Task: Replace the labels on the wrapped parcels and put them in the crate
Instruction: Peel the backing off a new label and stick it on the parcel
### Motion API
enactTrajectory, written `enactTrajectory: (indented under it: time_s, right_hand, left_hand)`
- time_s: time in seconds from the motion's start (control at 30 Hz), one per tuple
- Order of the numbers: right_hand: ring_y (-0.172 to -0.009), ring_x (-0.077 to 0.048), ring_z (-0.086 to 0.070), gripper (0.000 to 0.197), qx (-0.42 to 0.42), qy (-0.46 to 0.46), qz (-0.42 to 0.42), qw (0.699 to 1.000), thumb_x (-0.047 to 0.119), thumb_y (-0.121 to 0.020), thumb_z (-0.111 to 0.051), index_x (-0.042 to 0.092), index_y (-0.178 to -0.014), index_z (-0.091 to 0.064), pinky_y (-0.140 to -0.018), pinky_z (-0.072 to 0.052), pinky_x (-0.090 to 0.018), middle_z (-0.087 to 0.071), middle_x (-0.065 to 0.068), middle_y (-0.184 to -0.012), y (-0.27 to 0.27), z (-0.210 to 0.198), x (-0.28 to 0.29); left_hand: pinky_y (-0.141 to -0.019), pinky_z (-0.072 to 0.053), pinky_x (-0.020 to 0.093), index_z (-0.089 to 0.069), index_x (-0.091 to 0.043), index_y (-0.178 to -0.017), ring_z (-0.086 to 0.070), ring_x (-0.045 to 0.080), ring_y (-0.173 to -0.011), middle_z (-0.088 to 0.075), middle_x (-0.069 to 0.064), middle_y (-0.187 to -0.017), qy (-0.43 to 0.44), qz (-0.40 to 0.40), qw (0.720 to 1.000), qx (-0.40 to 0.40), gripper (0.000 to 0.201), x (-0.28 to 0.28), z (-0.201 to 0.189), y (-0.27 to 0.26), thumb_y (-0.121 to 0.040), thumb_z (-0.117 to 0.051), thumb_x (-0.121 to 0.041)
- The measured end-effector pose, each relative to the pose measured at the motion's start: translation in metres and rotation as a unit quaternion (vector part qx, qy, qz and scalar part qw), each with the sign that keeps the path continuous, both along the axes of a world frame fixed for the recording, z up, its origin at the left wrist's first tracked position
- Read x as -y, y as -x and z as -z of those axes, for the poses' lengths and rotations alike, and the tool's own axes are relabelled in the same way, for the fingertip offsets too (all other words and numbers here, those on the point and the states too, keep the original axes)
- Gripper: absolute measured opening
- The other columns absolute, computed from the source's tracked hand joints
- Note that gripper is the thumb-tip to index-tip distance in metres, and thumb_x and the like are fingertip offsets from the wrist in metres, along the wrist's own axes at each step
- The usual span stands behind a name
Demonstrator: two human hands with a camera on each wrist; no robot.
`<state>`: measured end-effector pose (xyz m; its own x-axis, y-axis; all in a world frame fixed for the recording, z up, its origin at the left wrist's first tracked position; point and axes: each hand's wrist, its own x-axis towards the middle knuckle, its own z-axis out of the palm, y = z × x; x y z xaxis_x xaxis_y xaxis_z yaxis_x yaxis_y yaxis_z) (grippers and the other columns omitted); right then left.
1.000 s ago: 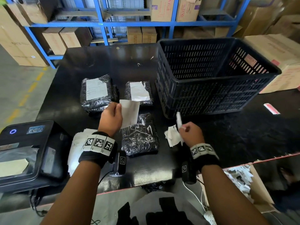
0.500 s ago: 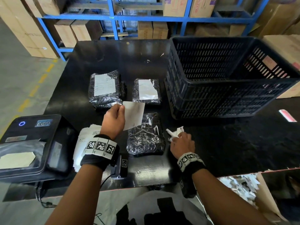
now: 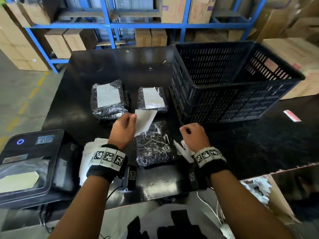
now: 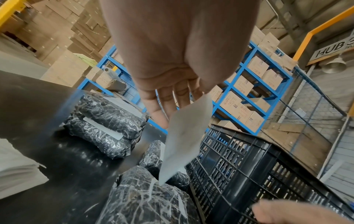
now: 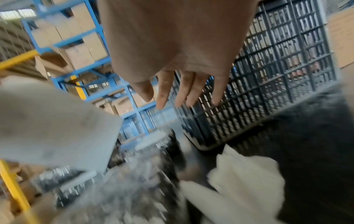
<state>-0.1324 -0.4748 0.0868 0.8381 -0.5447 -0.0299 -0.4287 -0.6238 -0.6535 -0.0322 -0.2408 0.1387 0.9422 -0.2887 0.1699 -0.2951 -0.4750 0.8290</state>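
Note:
My left hand (image 3: 132,116) pinches a blank white label (image 3: 145,121) by its corner, above the near wrapped parcel (image 3: 154,145), whose top bears only torn label remains. In the left wrist view the label (image 4: 184,144) hangs from my fingers (image 4: 173,104) over that parcel (image 4: 145,201). My right hand (image 3: 186,131) hovers just right of the parcel, fingers relaxed (image 5: 193,91) and holding nothing. Crumpled old label scraps (image 3: 183,150) lie on the table under it. Two more parcels, one at the far left (image 3: 108,99) and one in the middle (image 3: 152,100), carry white labels. The black crate (image 3: 231,80) stands at the right.
A black label printer (image 3: 31,163) sits at the near left, with a stack of white sheets (image 3: 88,151) beside it. A cardboard box of paper scraps (image 3: 255,188) stands below the table's near right edge. A red and white scrap (image 3: 292,115) lies right of the crate. Blue shelving (image 3: 110,25) lines the back.
My right hand lowered the torn scraps onto the table, let them go and lifted away with nothing in it. The left hand kept holding the new label over the near parcel.

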Motion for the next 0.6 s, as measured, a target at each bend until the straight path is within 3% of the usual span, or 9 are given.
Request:
enactTrajectory:
  time_s: [0.1, 0.17, 0.23, 0.3, 0.37, 0.43, 0.6]
  right_hand:
    - [-0.08, -0.018, -0.064, 0.045, 0.019, -0.177, -0.029, 0.984, 0.048, -0.097, -0.046, 0.01, -0.095, -0.07, -0.086, -0.051, -0.038, -0.071, -0.006, -0.093, -0.024, -0.034, -0.016]
    - [-0.07, -0.016, -0.064, 0.049, 0.018, -0.252, -0.025, 0.967, 0.056, -0.096, -0.043, 0.013, -0.1, -0.067, -0.078, -0.05, -0.035, -0.072, -0.004, -0.088, -0.039, -0.051, -0.031]
    - [-0.069, -0.016, -0.065, 0.049, 0.019, -0.296, -0.013, 0.955, 0.059, -0.093, -0.044, 0.015, -0.101, -0.064, -0.072, -0.052, -0.032, -0.071, -0.002, -0.087, -0.048, -0.062, -0.043]
    - [-0.072, -0.016, -0.066, 0.037, 0.027, -0.325, -0.009, 0.945, 0.051, -0.094, -0.052, 0.015, -0.097, -0.063, -0.074, -0.054, -0.032, -0.07, -0.003, -0.086, -0.053, -0.067, -0.052]
    - [-0.076, -0.017, -0.067, 0.02, 0.044, -0.341, -0.008, 0.939, 0.032, -0.096, -0.058, 0.014, -0.1, -0.063, -0.078, -0.056, -0.034, -0.07, -0.005, -0.091, -0.056, -0.067, -0.058]
    - [-0.084, -0.021, -0.069, 0.015, 0.077, -0.311, 0.006, 0.947, 0.02, -0.094, -0.059, 0.013, -0.106, -0.065, -0.081, -0.059, -0.038, -0.071, -0.008, -0.098, -0.058, -0.063, -0.061]
    - [-0.089, -0.021, -0.071, 0.011, 0.149, -0.268, 0.057, 0.95, 0.02, -0.086, -0.062, 0.017, -0.095, -0.068, -0.085, -0.058, -0.043, -0.074, -0.005, -0.093, -0.05, -0.058, -0.059]
  left_hand:
    - [-0.059, -0.039, 0.015, -0.057, -0.015, -0.082, -0.054, 0.005, -0.067, -0.058, -0.006, -0.073, 0.019, 0.031, 0.999, -0.003, 0.024, 0.002, -0.002, 0.004, -0.095, -0.052, -0.034]
    - [-0.062, -0.043, 0.01, -0.06, -0.015, -0.089, -0.061, 0.006, -0.076, -0.065, -0.004, -0.083, 0.031, 0.057, 0.998, -0.023, 0.022, 0.003, -0.002, 0.007, -0.092, -0.057, -0.036]
    - [-0.072, -0.049, 0.015, -0.061, -0.017, -0.096, -0.063, 0.005, -0.084, -0.067, -0.003, -0.091, 0.036, 0.085, 0.995, -0.034, 0.022, 0.002, -0.001, 0.012, -0.088, -0.062, -0.037]
    - [-0.083, -0.05, 0.022, -0.06, -0.019, -0.105, -0.062, 0.008, -0.092, -0.066, -0.002, -0.1, 0.024, 0.11, 0.993, -0.032, 0.029, 0.0, 0.002, 0.017, -0.085, -0.066, -0.039]
    - [-0.087, -0.046, 0.023, -0.057, -0.02, -0.117, -0.057, 0.01, -0.102, -0.061, -0.003, -0.113, -0.006, 0.12, 0.992, -0.022, 0.042, -0.003, 0.006, 0.023, -0.083, -0.068, -0.04]
    - [-0.094, -0.044, 0.03, -0.052, -0.019, -0.126, -0.049, 0.016, -0.114, -0.053, 0.0, -0.124, -0.034, 0.111, 0.993, -0.002, 0.053, -0.007, 0.012, 0.027, -0.081, -0.071, -0.041]
    - [-0.107, -0.029, 0.035, -0.04, -0.02, -0.137, -0.033, 0.021, -0.128, -0.04, 0.003, -0.138, -0.067, 0.097, 0.993, -0.032, 0.07, -0.018, 0.019, 0.031, -0.079, -0.072, -0.042]
